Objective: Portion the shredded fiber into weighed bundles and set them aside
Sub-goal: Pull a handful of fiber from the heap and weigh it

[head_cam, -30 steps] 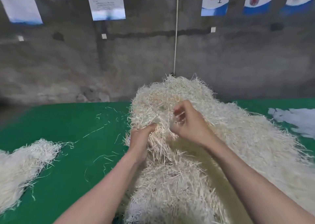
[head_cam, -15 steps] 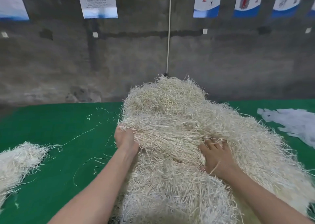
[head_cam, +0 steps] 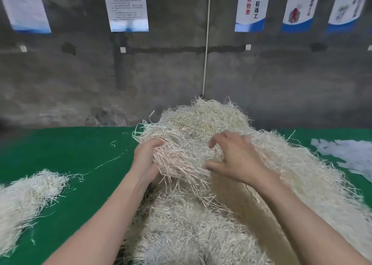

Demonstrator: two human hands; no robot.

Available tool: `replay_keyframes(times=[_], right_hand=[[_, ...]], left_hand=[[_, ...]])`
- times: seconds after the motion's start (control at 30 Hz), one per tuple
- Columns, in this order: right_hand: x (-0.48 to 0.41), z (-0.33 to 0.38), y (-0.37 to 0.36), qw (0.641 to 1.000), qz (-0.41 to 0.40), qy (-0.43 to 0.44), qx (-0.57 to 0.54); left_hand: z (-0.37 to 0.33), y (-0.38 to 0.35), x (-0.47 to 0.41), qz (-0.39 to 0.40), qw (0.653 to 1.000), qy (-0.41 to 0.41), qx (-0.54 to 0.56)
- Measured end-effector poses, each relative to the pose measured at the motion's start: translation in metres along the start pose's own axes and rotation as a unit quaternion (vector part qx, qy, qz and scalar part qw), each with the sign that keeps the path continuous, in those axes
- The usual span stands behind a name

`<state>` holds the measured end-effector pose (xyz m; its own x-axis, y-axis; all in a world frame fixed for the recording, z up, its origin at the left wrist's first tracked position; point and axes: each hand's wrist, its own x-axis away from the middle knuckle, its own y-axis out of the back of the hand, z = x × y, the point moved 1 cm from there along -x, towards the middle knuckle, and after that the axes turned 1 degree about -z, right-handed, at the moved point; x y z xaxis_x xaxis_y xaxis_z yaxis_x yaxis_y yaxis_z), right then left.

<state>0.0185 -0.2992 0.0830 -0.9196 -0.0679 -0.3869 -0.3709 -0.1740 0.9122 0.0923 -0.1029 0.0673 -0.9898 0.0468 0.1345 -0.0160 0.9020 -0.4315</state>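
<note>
A big heap of pale shredded fiber [head_cam: 281,174] covers the middle and right of the green table [head_cam: 70,147]. At the heap's near top, a loose fiber clump [head_cam: 181,160] is lifted a little off it. My left hand [head_cam: 146,160] grips this clump from its left side, fingers curled into the strands. My right hand [head_cam: 235,156] is at the clump's right end, fingers bent and spread above it and thumb stretched toward it. The right fingertips are blurred, and a gap shows between them and the strands.
A smaller pile of fiber [head_cam: 26,196] lies at the table's left edge, with stray strands between it and the heap. White flat scraps [head_cam: 352,156] lie at the far right. A concrete wall with posters and a hanging cord [head_cam: 206,63] stands behind the table.
My right hand has come up out of the lower heap to the clump's right end. My left hand has lifted the clump and shifted slightly up.
</note>
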Motion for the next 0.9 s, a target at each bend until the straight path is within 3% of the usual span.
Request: replay_keyframes(times=[0.07,0.13,0.23,0.3,0.37,0.4,0.43,0.5,0.57,0.6,0.63,0.73,0.9], right_hand=[[-0.017,0.034,-0.026,0.991,0.082,0.001,-0.103],[-0.021,0.051,-0.067,0.977,0.154,-0.044,-0.139],[-0.011,0.023,-0.097,0.962,0.105,-0.156,-0.2],[-0.004,0.008,-0.096,0.955,0.112,-0.167,-0.218],[-0.001,0.002,-0.092,0.959,0.109,-0.158,-0.208],[-0.002,0.003,-0.089,0.961,0.096,-0.158,-0.206],[-0.002,0.005,-0.087,0.963,0.075,-0.156,-0.206],[-0.004,0.005,-0.081,0.966,0.026,-0.153,-0.207],[0.0,0.0,-0.079,0.976,0.003,-0.136,-0.172],[0.003,-0.006,-0.081,0.987,0.004,-0.109,-0.118],[0.007,-0.015,-0.084,0.995,0.012,-0.075,-0.063],[0.019,-0.054,-0.091,0.999,0.038,-0.033,0.014],[0.026,-0.097,-0.102,0.994,0.072,-0.066,0.045]], left_hand=[[-0.005,-0.007,0.011,0.029,1.0,0.006,-0.005],[-0.017,-0.006,0.023,0.031,0.999,0.021,-0.001],[-0.036,0.016,0.021,-0.01,1.0,-0.016,-0.016],[-0.039,0.036,0.018,-0.014,0.997,-0.042,-0.063],[-0.033,0.043,0.015,0.064,0.977,-0.044,-0.196],[-0.024,0.04,0.013,0.145,0.945,-0.015,-0.292],[-0.012,0.034,0.01,0.225,0.889,0.033,-0.397],[0.02,0.018,0.006,0.287,0.73,0.077,-0.616],[0.049,0.007,0.001,0.248,0.57,0.011,-0.783],[0.057,0.004,-0.006,0.208,0.514,-0.056,-0.83],[0.058,0.002,-0.012,0.165,0.479,-0.121,-0.853],[0.039,0.008,-0.033,0.082,0.473,-0.191,-0.856],[0.032,0.011,-0.042,0.051,0.489,-0.227,-0.841]])
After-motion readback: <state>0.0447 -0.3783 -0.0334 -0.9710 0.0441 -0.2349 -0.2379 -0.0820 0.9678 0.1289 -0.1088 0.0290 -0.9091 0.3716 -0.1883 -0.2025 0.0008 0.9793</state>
